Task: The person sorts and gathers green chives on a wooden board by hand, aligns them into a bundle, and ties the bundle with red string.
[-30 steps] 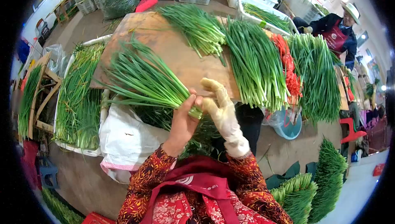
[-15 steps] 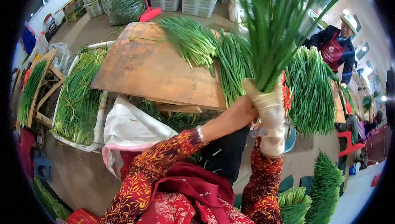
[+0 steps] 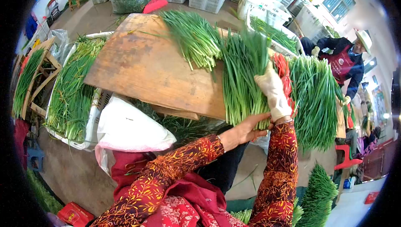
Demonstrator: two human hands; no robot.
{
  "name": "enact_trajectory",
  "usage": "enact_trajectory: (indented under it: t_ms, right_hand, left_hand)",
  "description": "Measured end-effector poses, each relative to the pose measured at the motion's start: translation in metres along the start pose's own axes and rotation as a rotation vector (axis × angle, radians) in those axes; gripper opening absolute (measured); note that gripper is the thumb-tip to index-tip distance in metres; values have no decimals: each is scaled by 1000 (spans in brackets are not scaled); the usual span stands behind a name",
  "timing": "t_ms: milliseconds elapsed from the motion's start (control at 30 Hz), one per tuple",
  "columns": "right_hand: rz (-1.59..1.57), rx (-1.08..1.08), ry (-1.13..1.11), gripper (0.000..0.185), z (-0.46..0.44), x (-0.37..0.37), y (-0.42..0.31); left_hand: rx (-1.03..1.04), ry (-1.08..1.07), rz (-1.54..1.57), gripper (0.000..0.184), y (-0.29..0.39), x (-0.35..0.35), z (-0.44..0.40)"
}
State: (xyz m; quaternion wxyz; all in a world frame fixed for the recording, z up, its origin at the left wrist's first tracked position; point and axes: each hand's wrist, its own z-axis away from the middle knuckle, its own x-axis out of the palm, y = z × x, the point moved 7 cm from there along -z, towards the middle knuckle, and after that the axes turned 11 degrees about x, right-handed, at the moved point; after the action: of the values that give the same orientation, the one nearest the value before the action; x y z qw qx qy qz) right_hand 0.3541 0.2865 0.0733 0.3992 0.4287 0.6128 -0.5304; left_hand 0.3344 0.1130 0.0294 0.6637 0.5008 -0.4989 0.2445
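A bunch of garlic chives (image 3: 255, 51) lies over a pile of chives (image 3: 236, 81) at the table's right end. My right hand (image 3: 271, 87), in a pale glove, is closed around its right side, partly hiding the stalks. Bare, my left hand (image 3: 247, 130) curls around the pale stalk ends at the table's front edge; some of its fingers are hidden under my right wrist. Just right of the glove hang red ties (image 3: 284, 74). Beyond them is a thick row of chives (image 3: 315, 102), leaves drooping downward.
On the wooden board (image 3: 150, 68) lies another loose heap of chives (image 3: 194, 39). A white crate (image 3: 94, 122) full of chives stands left, beside a white sack (image 3: 129, 122). A co-worker in a red apron (image 3: 341, 63) stands at right, near a red stool (image 3: 346, 158).
The bunch, held upright before, has come down onto the pile with its stalk ends toward me. My left hand has shifted below the glove to the stalk ends. The view has tilted slightly.
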Motion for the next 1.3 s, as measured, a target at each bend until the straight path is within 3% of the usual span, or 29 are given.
enact_trajectory:
  t_ms: [33, 167, 233, 300, 367, 433, 533, 633, 667, 767, 833, 933, 967, 1067, 1133, 1200, 1233, 1300]
  right_hand:
    - [210, 94, -93, 70, 32, -19, -29]
    - [271, -46, 14, 66, 34, -11, -34]
    - [281, -64, 36, 65, 30, -8, -32]
    - [348, -213, 162, 65, 29, -2, -32]
    - [337, -170, 130, 64, 31, 7, -29]
    - [330, -244, 290, 63, 37, 7, -31]
    - [304, -185, 233, 65, 37, 5, -30]
    - [206, -146, 185, 70, 35, -7, -30]
    - [114, -137, 126, 73, 34, -14, -28]
    - [-247, -174, 87, 74, 25, -38, -3]
    - [-629, -80, 13, 67, 52, -90, 2]
    - [-877, 49, 67, 59, 64, -109, 67]
    - [-886, -64, 62, 57, 73, -111, 81]
    - [-1081, 75, -52, 59, 97, -86, 114]
    - [-1040, 182, -154, 58, 110, -71, 114]
    - [-909, 291, -223, 60, 118, -58, 110]
    - [-832, 346, -269, 63, 123, -53, 104]
    - [-633, 335, -199, 78, 130, -46, 97]
  left_hand:
    - [-23, 164, 101, 24, -6, -9, 4]
    - [-26, 73, 299, 22, -18, -13, 3]
    - [-74, 108, 270, 24, -24, -12, 13]
    - [-201, -13, 272, 27, -45, -7, 30]
    - [-325, -50, 205, 33, -59, -7, 58]
    - [-467, -99, -67, 32, -51, -7, 86]
    - [-275, -79, -339, 26, 4, -16, 100]
    - [126, 99, -481, 19, 74, -40, 93]
    - [252, 107, -522, 23, 94, -43, 89]
    - [420, 296, -713, 59, 115, -76, 72]
    - [417, 312, -690, 66, 114, -79, 56]
    - [449, 277, -604, 73, 106, -71, 33]
    - [486, 230, -547, 75, 105, -66, 25]
    - [483, 242, -648, 80, 106, -61, 9]
    - [460, 323, -684, 84, 106, -52, 5]
    - [471, 214, -740, 88, 108, -50, 2]
    - [484, 133, -749, 92, 109, -43, 1]
    - [476, 169, -779, 91, 110, -45, -2]
